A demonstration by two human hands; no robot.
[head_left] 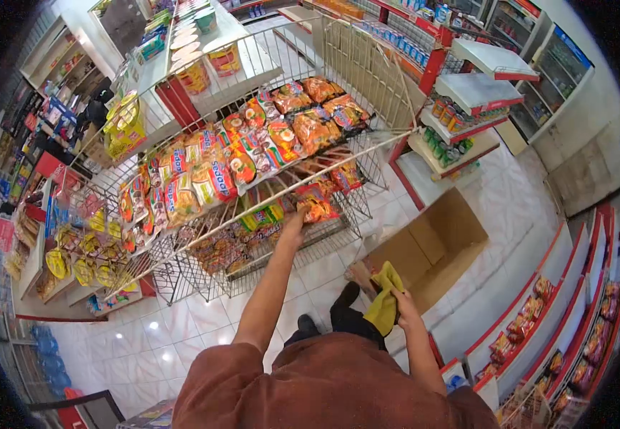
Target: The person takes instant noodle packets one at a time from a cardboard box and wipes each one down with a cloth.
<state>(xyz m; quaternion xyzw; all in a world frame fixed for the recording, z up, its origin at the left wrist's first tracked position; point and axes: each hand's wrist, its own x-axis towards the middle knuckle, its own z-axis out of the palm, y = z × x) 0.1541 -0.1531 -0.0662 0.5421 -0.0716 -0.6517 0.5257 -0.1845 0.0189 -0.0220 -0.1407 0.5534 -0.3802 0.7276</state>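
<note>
A wire rack (274, 189) filled with noodle packets stands in front of me. My left hand (295, 220) reaches to its lower level, with the fingers closed on a red and orange noodle packet (317, 203). Above that, the upper level holds rows of packets, some marked Sedaap (212, 180). A green packet (262, 216) lies to the left of my left hand. Near my body on the right, my right hand (406, 309) grips a yellow-green cloth (383, 304), which hangs down beside the open cardboard box.
An open cardboard box (431, 250) sits on the tiled floor to the right. Low shelves with red edges (531, 307) hold snack packets at the lower right. A shelf unit with cans (460, 121) stands beyond the box. Hanging snack packs (85, 268) are at the left.
</note>
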